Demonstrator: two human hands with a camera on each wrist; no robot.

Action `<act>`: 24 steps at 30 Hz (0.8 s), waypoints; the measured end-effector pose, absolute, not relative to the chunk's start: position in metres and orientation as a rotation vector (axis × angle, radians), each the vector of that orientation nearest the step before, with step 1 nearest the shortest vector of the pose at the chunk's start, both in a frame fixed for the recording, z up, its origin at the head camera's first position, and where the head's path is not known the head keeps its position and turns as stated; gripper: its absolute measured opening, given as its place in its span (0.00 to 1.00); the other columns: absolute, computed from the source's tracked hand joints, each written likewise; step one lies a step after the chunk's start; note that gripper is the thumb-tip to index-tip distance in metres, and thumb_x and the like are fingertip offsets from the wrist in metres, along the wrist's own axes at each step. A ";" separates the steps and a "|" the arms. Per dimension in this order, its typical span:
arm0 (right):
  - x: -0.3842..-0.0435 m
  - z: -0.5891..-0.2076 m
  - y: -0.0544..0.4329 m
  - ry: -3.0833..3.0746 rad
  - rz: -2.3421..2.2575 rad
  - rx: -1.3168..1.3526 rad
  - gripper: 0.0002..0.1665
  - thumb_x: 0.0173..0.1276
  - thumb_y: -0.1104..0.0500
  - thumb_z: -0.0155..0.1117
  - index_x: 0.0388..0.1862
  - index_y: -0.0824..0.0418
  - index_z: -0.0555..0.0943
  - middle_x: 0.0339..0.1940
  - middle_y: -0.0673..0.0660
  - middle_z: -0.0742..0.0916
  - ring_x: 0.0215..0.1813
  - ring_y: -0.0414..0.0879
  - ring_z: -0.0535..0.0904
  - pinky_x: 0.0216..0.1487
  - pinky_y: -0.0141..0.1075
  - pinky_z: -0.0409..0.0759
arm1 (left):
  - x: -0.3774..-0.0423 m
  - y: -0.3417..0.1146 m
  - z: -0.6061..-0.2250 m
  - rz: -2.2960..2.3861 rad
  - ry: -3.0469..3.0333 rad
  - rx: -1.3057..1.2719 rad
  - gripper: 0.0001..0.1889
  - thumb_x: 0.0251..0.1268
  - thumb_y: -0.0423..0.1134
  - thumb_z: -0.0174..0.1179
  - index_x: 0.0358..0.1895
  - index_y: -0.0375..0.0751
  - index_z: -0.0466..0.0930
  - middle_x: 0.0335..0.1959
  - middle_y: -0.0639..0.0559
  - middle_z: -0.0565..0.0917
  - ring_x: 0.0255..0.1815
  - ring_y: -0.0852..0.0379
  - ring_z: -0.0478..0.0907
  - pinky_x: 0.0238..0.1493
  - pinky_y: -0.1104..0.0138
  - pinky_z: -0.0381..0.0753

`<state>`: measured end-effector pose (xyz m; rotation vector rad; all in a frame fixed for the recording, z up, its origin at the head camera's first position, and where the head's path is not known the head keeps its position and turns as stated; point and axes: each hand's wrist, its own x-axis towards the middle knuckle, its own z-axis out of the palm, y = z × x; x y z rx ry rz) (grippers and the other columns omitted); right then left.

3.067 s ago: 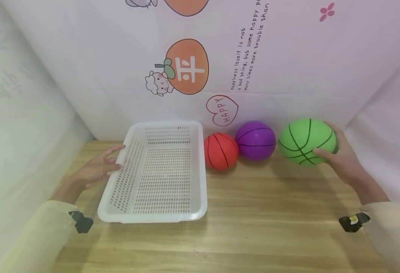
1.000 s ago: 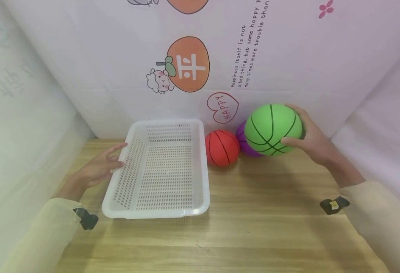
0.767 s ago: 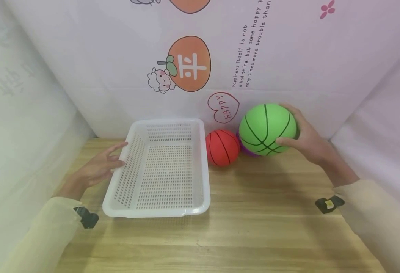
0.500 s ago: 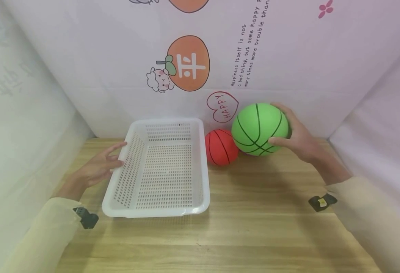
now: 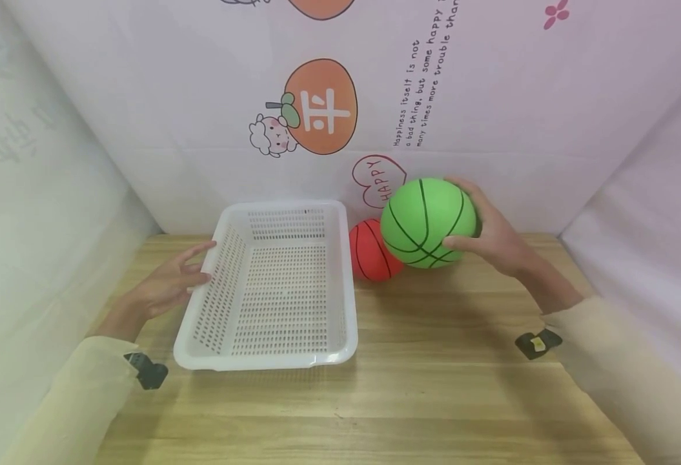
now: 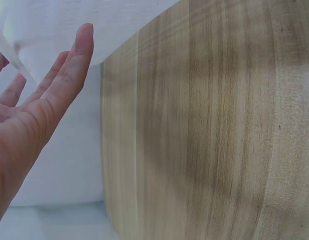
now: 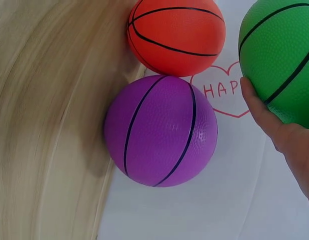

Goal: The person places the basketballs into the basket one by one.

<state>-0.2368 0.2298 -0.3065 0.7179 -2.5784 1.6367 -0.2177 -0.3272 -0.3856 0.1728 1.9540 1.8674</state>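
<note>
Left hand [image 5: 168, 284], loosely spread, touches one white basket [image 5: 347, 290], while right hand [image 5: 496, 240], well apart, grips one black-lined green ball [image 5: 426, 223] above the table [image 5: 416, 381], near one red ball [image 5: 370, 253] and one purple ball [image 7: 162, 132].

From above, the green ball [image 5: 427, 223] hides the purple ball [image 7: 161, 131] and part of the red ball [image 5: 369, 252]. Most right hand [image 5: 487, 236] fingers are lost behind the green one, which the right wrist view crops. Faint lettering [image 5: 11, 142] at left is unreadable.

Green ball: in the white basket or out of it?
Out: the right hand holds the green ball to the right of the white basket, and nothing lies inside that basket.
</note>
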 end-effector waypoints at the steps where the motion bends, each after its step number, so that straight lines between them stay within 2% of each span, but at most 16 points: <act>1: -0.237 -0.307 0.229 -2.576 1.641 0.721 0.56 0.60 0.66 0.71 0.81 0.44 0.53 0.76 0.57 0.62 0.67 0.60 0.68 0.60 0.53 0.77 | -0.218 -0.327 -0.385 1.868 1.951 0.172 0.42 0.72 0.24 0.52 0.82 0.47 0.39 0.70 0.24 0.61 0.56 0.42 0.79 0.53 0.43 0.80; 7: -0.237 -0.309 0.224 -2.556 1.670 0.739 0.56 0.60 0.66 0.71 0.81 0.46 0.53 0.76 0.57 0.62 0.67 0.60 0.68 0.60 0.56 0.76 | -0.217 -0.326 -0.383 1.860 1.960 0.158 0.43 0.72 0.24 0.52 0.82 0.47 0.39 0.71 0.24 0.60 0.56 0.43 0.80 0.54 0.43 0.80; 14: -0.237 -0.309 0.219 -2.537 1.679 0.747 0.56 0.59 0.65 0.71 0.81 0.46 0.54 0.76 0.56 0.62 0.67 0.61 0.68 0.61 0.61 0.74 | -0.216 -0.326 -0.381 1.855 1.973 0.139 0.43 0.72 0.24 0.52 0.82 0.47 0.40 0.69 0.27 0.64 0.55 0.44 0.80 0.53 0.43 0.81; 24: -0.233 -0.311 0.213 -2.521 1.713 0.767 0.56 0.58 0.65 0.71 0.81 0.44 0.54 0.76 0.59 0.62 0.67 0.64 0.67 0.57 0.61 0.76 | -0.216 -0.327 -0.383 1.844 1.974 0.161 0.44 0.72 0.26 0.55 0.82 0.47 0.39 0.67 0.29 0.68 0.55 0.43 0.80 0.51 0.44 0.82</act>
